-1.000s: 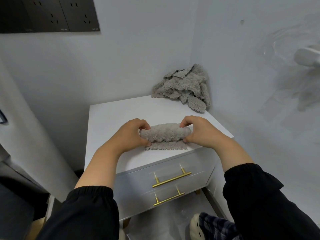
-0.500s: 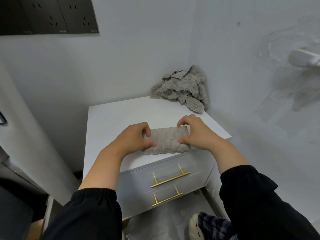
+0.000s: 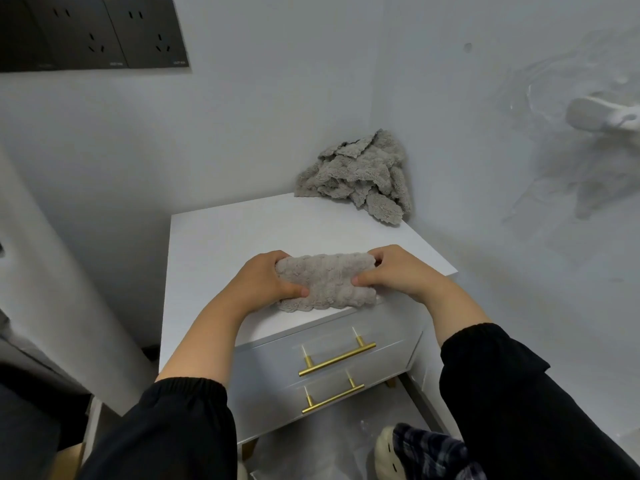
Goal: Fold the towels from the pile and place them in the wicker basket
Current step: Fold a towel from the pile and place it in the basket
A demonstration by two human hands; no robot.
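Note:
A small grey fluffy towel [image 3: 327, 280], folded into a compact rectangle, lies near the front edge of the white nightstand [image 3: 221, 244]. My left hand [image 3: 265, 282] grips its left end, thumb on top. My right hand [image 3: 396, 273] grips its right end, thumb pressing the top face. The pile of unfolded grey towels [image 3: 360, 174] is heaped in the back right corner of the nightstand against the wall. No wicker basket is in view.
The nightstand has two drawers with gold bar handles [image 3: 337, 358]. Walls close it in behind and to the right. A dark socket panel [image 3: 93, 29] hangs upper left. A white wall fitting [image 3: 602, 114] juts out at right. My slippered foot [image 3: 391, 448] stands below.
The towel was a half-rolled bundle with a flap below; both hands folded it over and flattened it into a rectangle, staying on its two ends.

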